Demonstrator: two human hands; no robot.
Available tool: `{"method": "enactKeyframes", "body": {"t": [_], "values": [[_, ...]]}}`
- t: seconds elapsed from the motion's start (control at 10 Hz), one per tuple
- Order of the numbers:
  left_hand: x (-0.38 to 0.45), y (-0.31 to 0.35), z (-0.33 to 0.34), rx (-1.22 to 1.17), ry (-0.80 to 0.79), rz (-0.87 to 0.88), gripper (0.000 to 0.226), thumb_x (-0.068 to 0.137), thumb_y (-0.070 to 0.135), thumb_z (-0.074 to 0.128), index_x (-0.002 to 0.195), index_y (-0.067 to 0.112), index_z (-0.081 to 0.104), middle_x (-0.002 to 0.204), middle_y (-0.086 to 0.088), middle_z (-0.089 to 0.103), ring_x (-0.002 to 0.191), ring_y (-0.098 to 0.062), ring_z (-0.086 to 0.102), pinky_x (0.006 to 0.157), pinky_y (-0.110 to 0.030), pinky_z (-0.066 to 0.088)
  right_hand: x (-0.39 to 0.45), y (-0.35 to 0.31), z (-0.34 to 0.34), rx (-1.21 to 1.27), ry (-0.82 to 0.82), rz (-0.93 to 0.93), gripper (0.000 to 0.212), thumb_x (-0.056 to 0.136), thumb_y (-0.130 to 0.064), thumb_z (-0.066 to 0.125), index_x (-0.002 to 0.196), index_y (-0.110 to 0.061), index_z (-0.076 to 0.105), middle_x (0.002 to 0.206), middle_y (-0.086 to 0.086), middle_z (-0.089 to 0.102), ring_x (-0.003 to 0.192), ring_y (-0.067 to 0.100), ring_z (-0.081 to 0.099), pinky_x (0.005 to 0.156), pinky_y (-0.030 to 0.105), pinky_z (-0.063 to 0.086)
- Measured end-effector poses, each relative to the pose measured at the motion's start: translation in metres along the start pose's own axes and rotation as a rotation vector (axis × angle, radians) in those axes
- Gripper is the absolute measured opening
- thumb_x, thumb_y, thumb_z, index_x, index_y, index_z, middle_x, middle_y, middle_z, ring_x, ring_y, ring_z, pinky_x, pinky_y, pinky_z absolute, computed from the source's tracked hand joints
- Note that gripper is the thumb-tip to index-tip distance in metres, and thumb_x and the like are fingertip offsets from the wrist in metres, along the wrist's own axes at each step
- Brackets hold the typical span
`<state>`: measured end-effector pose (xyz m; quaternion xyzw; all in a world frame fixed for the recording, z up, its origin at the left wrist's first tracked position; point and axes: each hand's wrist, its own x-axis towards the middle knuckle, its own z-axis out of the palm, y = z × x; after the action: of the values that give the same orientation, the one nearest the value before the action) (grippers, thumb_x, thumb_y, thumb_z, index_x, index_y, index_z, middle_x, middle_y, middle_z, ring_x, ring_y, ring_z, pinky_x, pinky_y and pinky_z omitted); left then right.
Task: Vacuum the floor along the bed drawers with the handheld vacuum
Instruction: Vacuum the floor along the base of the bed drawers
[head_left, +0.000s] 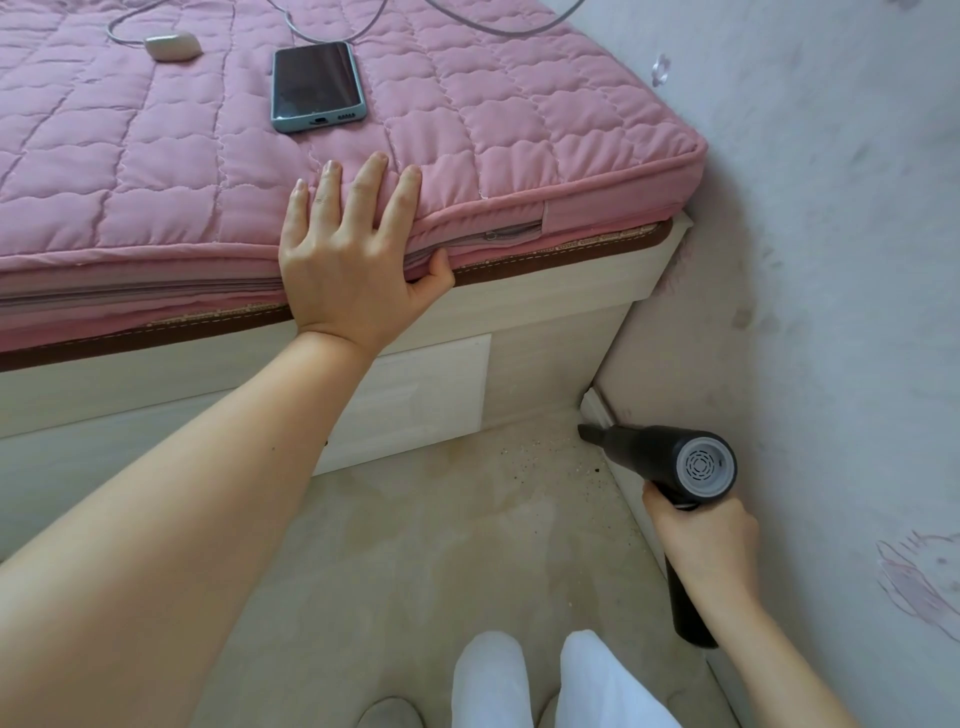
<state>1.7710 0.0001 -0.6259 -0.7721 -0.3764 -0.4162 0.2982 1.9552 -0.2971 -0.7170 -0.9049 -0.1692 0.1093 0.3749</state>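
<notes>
Right hand (701, 535) has its grip wrapped round the black handheld vacuum (660, 457), nozzle low in the corner where crumbs sit by the white bed drawers (431, 395). Left hand (353, 249) rests flat, fingers released, on the pink quilted mattress (156, 156), probably for balance.

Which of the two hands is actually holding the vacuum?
The right hand, low by the wall, grips the black handheld vacuum. The left hand rests spread on the pink mattress edge.
</notes>
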Motion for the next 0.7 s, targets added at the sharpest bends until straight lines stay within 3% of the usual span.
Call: {"method": "enactKeyframes", "body": {"t": [0.2,0.7], "values": [[0.0,0.0,0.001,-0.003,0.013,0.001,0.056,0.092,0.055,0.046,0.132,0.02,0.064,0.134,-0.01,0.065,0.121,-0.042,0.061,0.103,-0.056,0.048,-0.002,-0.003,0.005,0.053,0.001,0.012,0.02,0.073,-0.026,0.074,0.064,-0.016,0.058,0.061,0.009,0.063,0.066,0.034,0.061,0.064,0.04,0.054],[0.0,0.001,0.001,-0.004,0.019,-0.002,0.057,0.093,0.056,0.045,0.132,0.02,0.065,0.133,-0.01,0.065,0.121,-0.041,0.061,0.103,-0.056,0.047,-0.005,-0.014,0.022,-0.016,-0.097,-0.113,0.018,0.072,-0.03,0.072,0.071,-0.016,0.06,0.061,0.006,0.063,0.068,0.033,0.06,0.061,0.038,0.051]]}}
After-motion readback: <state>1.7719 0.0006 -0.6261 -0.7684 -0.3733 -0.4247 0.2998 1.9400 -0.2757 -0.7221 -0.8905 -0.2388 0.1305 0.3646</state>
